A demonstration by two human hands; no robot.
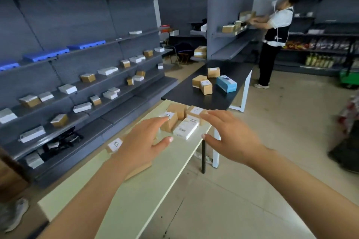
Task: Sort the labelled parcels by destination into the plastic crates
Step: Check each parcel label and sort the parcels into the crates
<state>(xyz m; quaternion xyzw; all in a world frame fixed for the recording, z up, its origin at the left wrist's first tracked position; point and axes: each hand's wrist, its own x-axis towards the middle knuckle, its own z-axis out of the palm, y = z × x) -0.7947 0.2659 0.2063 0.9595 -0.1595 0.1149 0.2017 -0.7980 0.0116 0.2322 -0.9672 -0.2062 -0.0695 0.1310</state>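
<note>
- Head view: the left hand (138,146) reaches forward with fingers spread and relaxed, holding nothing; its fingertips (165,118) sit in front of a small brown cardboard parcel with a white handwritten label (169,122).
- The right hand (231,137) is likewise open, fingers straight, thumb out, gripping nothing, poised above the far right corner of the pale cream rectangular table (147,186).
- Between the hands lies a flat white box with a barcode label (186,128).
- Behind it stand two more brown labelled cardboard parcels (195,113), making three brown and one white in that cluster.
- Under the left wrist, a larger flat brown parcel with a white label (115,145) rests on the table.
- Further off, a black table (229,91) carries three brown boxes and one light blue tissue box (226,83).
- Grey metal shelving (77,75) on the left holds many small parcels and three blue plastic crates (45,54).
- A second person (275,35) works at the far shelves.
</note>
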